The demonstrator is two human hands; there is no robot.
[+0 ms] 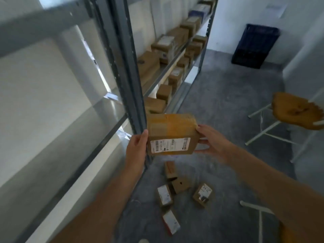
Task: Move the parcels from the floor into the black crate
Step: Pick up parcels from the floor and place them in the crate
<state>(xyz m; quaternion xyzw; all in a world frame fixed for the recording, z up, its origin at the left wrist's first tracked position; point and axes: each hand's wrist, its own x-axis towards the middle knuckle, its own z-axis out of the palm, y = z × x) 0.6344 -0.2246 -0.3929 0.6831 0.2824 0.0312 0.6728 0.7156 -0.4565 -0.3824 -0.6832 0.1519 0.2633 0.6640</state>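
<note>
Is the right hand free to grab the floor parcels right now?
Probably not: the right hand and left hand both hold a cardboard parcel up, well above the floor parcels.

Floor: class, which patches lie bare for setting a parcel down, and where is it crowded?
Bare floor stretches between the shelving rack and the wooden stool, up to the black crate. Crowded: five parcels cluster beneath the held parcel.

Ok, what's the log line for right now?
held: parcel, left hand and right hand | floor: more parcels | black crate: by far wall, not reached
</note>
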